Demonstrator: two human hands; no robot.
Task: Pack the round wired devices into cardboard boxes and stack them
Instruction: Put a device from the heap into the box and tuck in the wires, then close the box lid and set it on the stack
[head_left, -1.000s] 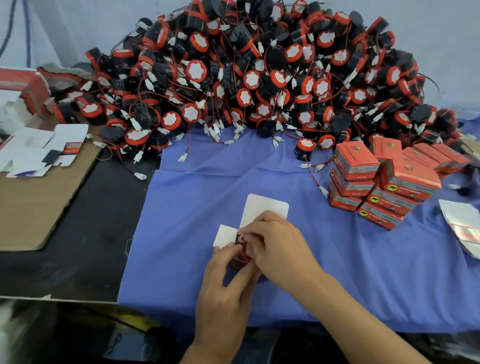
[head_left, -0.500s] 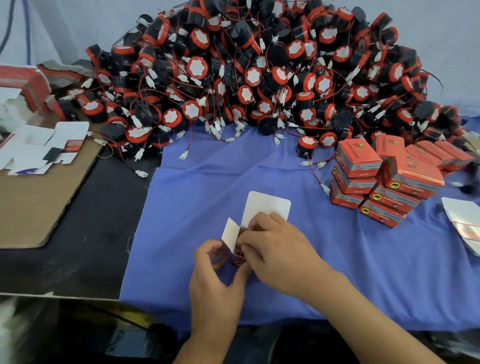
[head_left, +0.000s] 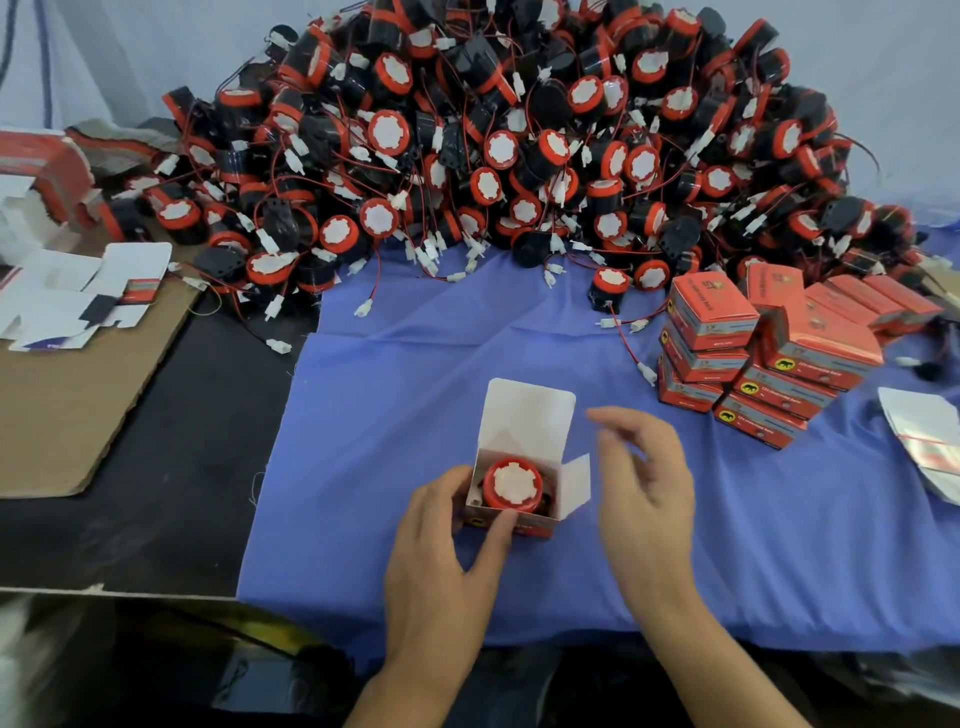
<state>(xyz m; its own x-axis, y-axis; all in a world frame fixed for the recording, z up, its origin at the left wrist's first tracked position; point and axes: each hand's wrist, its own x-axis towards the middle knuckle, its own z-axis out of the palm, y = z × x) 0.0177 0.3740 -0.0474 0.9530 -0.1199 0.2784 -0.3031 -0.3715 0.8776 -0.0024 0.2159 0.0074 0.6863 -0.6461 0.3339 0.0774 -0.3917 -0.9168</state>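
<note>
The left hand (head_left: 441, 551) is gripping the open box (head_left: 522, 527) near the front edge of the tabletop (head_left: 156, 467), fingers curled round its left side, and the round device (head_left: 513, 484) is sitting inside with its white face pointing straight up. The right hand (head_left: 644, 488) is hovering just right of the box, fingers apart and holding nothing, nearest the small side flap (head_left: 575, 480) sticking out toward it. The big lid flap (head_left: 527, 415) is standing up on the far side, probably waiting to be folded down toward the person.
</note>
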